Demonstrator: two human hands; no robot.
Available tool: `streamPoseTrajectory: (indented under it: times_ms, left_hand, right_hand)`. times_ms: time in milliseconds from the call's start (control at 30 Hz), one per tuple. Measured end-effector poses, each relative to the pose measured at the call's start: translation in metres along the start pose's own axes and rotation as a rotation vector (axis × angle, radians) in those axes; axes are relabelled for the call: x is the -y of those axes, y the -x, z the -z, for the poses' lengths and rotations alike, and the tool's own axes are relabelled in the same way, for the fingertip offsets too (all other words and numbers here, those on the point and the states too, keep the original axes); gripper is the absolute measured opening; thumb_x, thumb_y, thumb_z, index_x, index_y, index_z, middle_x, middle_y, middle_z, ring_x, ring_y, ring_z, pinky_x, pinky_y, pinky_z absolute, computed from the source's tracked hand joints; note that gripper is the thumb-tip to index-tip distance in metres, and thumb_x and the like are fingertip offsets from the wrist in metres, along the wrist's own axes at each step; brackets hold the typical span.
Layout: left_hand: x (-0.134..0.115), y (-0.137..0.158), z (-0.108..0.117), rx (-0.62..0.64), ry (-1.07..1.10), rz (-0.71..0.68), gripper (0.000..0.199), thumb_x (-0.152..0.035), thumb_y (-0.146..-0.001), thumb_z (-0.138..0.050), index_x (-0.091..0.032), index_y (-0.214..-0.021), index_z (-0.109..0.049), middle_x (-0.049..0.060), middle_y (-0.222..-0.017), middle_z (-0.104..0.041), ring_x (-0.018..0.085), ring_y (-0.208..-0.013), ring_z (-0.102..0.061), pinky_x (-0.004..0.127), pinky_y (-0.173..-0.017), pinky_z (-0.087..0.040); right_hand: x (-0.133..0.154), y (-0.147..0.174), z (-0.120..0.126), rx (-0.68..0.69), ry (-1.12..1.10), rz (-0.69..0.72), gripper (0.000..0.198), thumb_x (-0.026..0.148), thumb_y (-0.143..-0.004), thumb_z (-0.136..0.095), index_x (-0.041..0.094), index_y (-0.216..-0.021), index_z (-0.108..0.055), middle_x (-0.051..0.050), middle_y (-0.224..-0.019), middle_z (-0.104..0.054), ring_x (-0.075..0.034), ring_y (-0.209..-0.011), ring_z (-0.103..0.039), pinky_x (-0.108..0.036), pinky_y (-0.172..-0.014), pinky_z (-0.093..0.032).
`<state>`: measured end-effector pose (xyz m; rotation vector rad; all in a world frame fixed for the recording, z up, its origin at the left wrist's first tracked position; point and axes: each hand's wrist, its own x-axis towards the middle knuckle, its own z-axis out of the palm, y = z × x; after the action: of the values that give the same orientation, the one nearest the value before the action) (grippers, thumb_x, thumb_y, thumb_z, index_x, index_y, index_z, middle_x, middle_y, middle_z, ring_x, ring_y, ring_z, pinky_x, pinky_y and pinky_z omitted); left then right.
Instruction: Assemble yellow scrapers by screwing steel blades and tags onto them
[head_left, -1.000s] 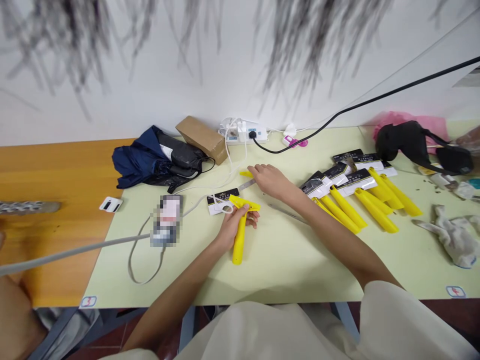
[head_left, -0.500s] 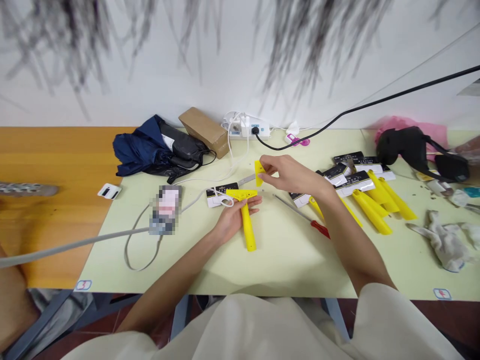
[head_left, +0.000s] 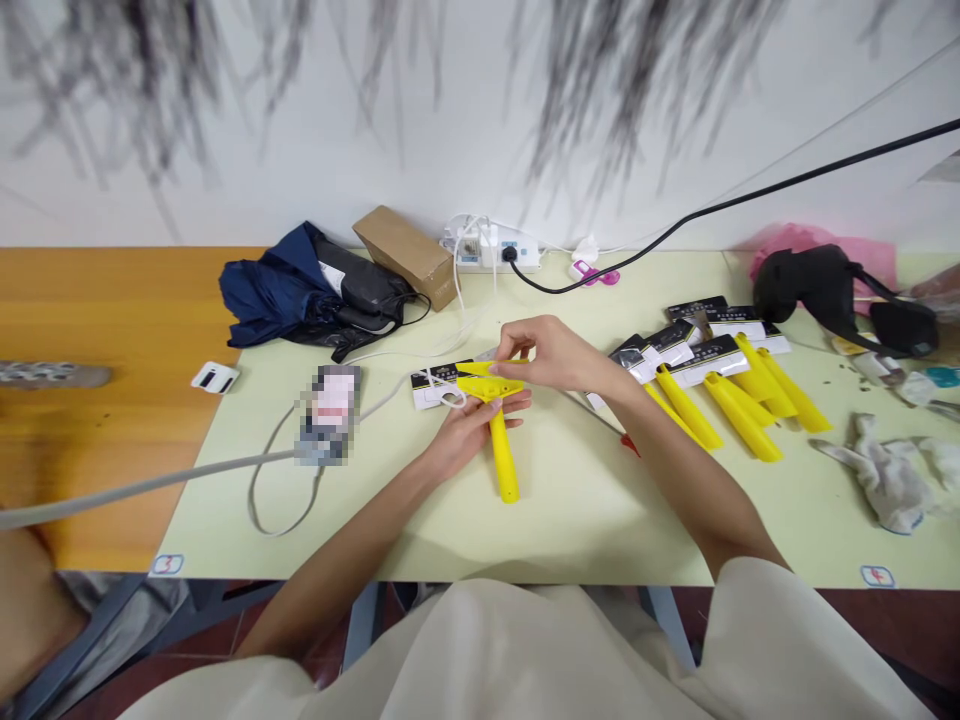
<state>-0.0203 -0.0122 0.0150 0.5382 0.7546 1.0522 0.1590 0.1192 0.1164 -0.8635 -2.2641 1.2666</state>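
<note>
My left hand [head_left: 459,436] is closed round the neck of a yellow T-shaped scraper [head_left: 504,462], whose handle points down toward me. Pinched in my right hand [head_left: 553,354] is a flat yellow plate [head_left: 474,369], lying along the scraper's wide head. My fingertips partly cover where the two meet, so I cannot tell whether they are joined. Just behind, a black and white packet [head_left: 426,394] lies on the table with a white cable loop over it. A screwdriver [head_left: 631,445] with a red handle is partly hidden under my right forearm.
Several yellow scrapers [head_left: 742,415] with black and white packets lie to the right. Further right are a white glove [head_left: 889,475] and a black strapped item [head_left: 806,290]. At the back stand a cardboard box [head_left: 405,255] and a power strip [head_left: 487,250]. A phone [head_left: 330,410] with cables sits left.
My right hand has brought the yellow plate down and left onto the scraper's head. My left hand still holds the scraper in nearly the same place.
</note>
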Motion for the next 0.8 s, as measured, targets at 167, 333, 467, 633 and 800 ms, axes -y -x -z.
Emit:
streamPoseTrajectory:
  times_ms: [167, 333, 467, 633, 800]
  left_hand:
    - [0.001, 0.0, 0.004, 0.005, -0.027, 0.0, 0.043, -0.039, -0.099, -0.084, -0.017, -0.135, -0.073, 0.021, -0.146, -0.074, 0.038, -0.134, -0.073, 0.046, -0.099, -0.062]
    - [-0.001, 0.001, 0.005, 0.015, -0.026, 0.004, 0.045, -0.037, -0.097, -0.086, -0.017, -0.134, -0.071, 0.022, -0.146, -0.074, 0.038, -0.128, -0.076, 0.04, -0.086, -0.065]
    - [-0.002, 0.001, 0.004, 0.007, 0.0, 0.022, 0.044, -0.045, -0.099, -0.083, -0.016, -0.131, -0.072, 0.023, -0.141, -0.076, 0.037, -0.121, -0.079, 0.04, -0.083, -0.065]
    - [0.001, 0.0, 0.003, -0.018, -0.033, 0.018, 0.047, -0.05, -0.099, -0.082, -0.015, -0.128, -0.072, 0.023, -0.133, -0.079, 0.03, -0.103, -0.081, 0.035, -0.073, -0.063]
    - [0.001, 0.001, 0.001, -0.025, -0.065, 0.012, 0.046, -0.049, -0.098, -0.082, -0.012, -0.123, -0.072, 0.024, -0.124, -0.081, 0.026, -0.092, -0.079, 0.032, -0.065, -0.061]
  right_hand:
    - [-0.013, -0.006, -0.012, 0.142, 0.023, -0.031, 0.012, 0.026, -0.094, -0.074, 0.019, -0.087, -0.081, 0.0, -0.086, -0.081, -0.016, -0.077, -0.067, -0.03, -0.074, -0.045]
    - [-0.021, -0.003, -0.009, 0.185, 0.113, 0.044, 0.011, 0.024, -0.098, -0.072, 0.019, -0.092, -0.08, -0.007, -0.11, -0.079, -0.022, -0.099, -0.07, -0.034, -0.089, -0.049]
    - [-0.024, -0.004, -0.008, 0.223, 0.139, 0.079, 0.009, 0.021, -0.099, -0.071, 0.019, -0.093, -0.078, -0.006, -0.104, -0.076, -0.021, -0.095, -0.069, -0.034, -0.089, -0.049]
    - [-0.018, -0.003, -0.01, 0.242, 0.251, 0.089, 0.011, 0.017, -0.097, -0.074, 0.018, -0.086, -0.073, -0.004, -0.1, -0.074, -0.018, -0.087, -0.066, -0.032, -0.082, -0.046]
    - [-0.01, 0.001, -0.002, 0.234, 0.333, 0.039, 0.015, 0.023, -0.098, -0.078, 0.018, -0.087, -0.069, -0.003, -0.097, -0.075, -0.018, -0.084, -0.065, -0.03, -0.076, -0.041]
